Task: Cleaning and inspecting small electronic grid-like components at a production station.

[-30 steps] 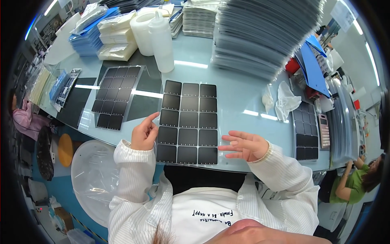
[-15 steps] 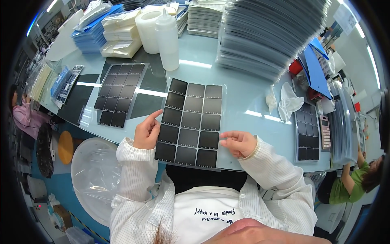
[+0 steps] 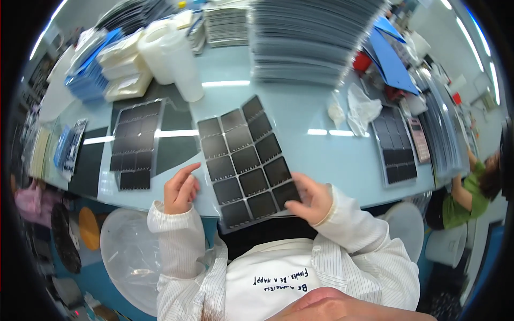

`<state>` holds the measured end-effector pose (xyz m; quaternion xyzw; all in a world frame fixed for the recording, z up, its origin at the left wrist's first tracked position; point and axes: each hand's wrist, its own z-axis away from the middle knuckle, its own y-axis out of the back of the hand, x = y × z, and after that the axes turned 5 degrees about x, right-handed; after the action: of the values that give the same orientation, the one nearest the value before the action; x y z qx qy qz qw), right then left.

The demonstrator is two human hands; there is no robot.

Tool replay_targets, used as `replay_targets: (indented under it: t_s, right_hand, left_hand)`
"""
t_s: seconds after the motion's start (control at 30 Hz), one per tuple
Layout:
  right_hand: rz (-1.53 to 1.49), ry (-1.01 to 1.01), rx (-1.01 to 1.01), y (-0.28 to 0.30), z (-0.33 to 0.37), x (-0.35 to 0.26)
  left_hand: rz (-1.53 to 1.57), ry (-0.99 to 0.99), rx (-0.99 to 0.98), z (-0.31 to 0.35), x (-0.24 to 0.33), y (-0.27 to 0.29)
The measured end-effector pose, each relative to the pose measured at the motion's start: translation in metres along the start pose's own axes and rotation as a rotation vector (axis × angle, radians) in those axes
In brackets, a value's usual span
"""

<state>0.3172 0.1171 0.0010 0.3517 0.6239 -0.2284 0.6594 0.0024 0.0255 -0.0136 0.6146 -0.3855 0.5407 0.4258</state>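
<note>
The right hand (image 3: 312, 199) is clamped, thumb on top, on the lower right corner of a black-squared sheet (image 3: 246, 163), tilted at the front of the worktop (image 3: 342, 171). The left hand (image 3: 180, 190) holds nothing, fingers loosely curled, index pointing toward the sheet's left edge. Beyond stand a squeeze bottle (image 3: 184, 69) and a tall stack of grey sheets (image 3: 302, 43) — crumpled white tissue (image 3: 362, 109) and a pink calculator (image 3: 419, 140) lie right, a similar sheet (image 3: 135, 136) left.

Dark lettering (image 3: 281, 280) stands in two short lines across the front of the white shirt (image 3: 273, 261). Tiny pale marks edging the sheet of dark squares (image 3: 245, 160) are too small to read.
</note>
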Motion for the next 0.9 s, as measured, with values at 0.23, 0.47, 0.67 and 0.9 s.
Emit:
replay_targets:
  t_s: [0.23, 0.47, 0.67, 0.9]
  right_hand:
    - [0.196, -0.014, 0.399, 0.091, 0.048, -0.038]
    - [0.312, -0.008, 0.87, 0.165, 0.13, -0.056]
    - [0.174, 0.105, 1.174, 0.245, 0.201, -0.027]
    - [-0.124, -0.199, 1.223, 0.278, 0.222, 0.03]
  left_hand:
    - [-0.147, -0.023, 0.006, 0.0, -0.004, 0.002]
    - [-0.199, -0.03, 0.029, -0.004, -0.004, 0.0]
    - [-0.191, -0.049, 0.036, -0.007, -0.011, -0.001]
    - [-0.213, -0.041, 0.054, -0.008, -0.011, 0.0]
